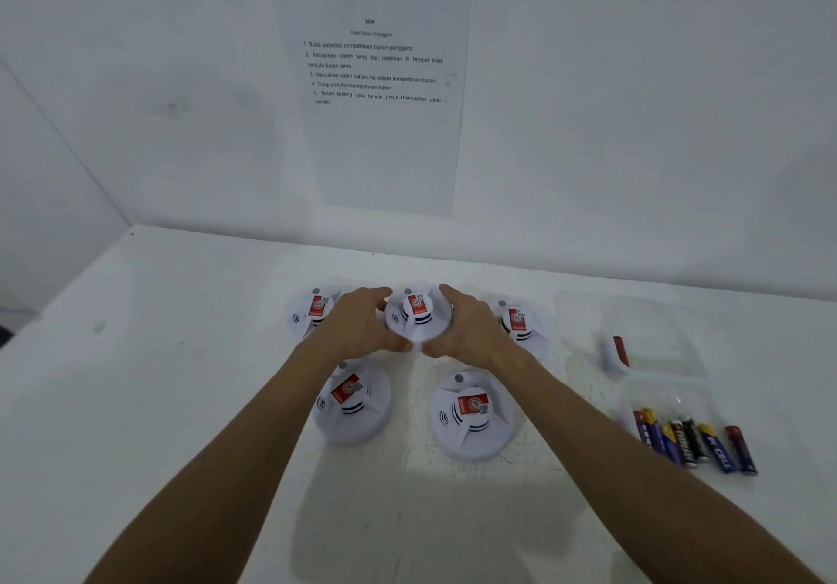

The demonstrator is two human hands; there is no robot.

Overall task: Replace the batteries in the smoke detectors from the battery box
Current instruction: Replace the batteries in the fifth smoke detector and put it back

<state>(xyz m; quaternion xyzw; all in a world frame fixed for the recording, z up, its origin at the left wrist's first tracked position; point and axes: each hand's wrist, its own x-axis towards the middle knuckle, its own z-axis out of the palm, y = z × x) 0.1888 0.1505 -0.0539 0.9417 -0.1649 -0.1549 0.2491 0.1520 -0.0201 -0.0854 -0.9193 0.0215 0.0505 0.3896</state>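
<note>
On table (181,357): five detectors (419,316), seven batteries (693,443).

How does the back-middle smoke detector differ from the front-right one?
The back-middle smoke detector is gripped on both sides by the left hand and right hand; the front-right smoke detector sits untouched on the table. The back-middle one's rim is largely hidden by fingers; the front-right one's is fully visible. Shared: white round body, red label on top, dark vent slots.
</note>
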